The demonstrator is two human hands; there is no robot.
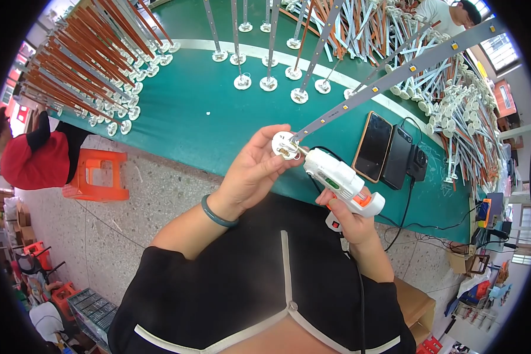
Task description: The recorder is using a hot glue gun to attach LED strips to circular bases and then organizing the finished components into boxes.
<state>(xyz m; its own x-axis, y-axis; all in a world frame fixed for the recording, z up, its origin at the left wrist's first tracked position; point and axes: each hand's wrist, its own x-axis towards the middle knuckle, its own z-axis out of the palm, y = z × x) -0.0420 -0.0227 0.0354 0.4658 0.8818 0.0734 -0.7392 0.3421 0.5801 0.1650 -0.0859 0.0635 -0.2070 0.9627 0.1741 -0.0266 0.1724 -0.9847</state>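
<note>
The left hand [255, 165] is grasping the white disc [281, 143] at the centre of the frame, with the LED strip [389, 84] rising from it toward the upper right. The right hand [354, 221] is gripping the white glue gun [336, 177], whose nozzle is pointing at the foot of the strip; whether the tip is touching cannot be told. Good practice is calling for a steady disc, a strip held at its intended angle, a small bead laid at the joint, and fingertips clear of the hot nozzle. The disc is sitting over the near edge of the green table [194, 112], so keeping a firm grip is advisable. Bare table surface is lying open left of centre, offering room for moving. Upright strips [272, 41] are standing along the upper centre and may be limiting the long strip's swing, while the phone [371, 144] and power bank [397, 153] are crowding the table right of the gun.
</note>
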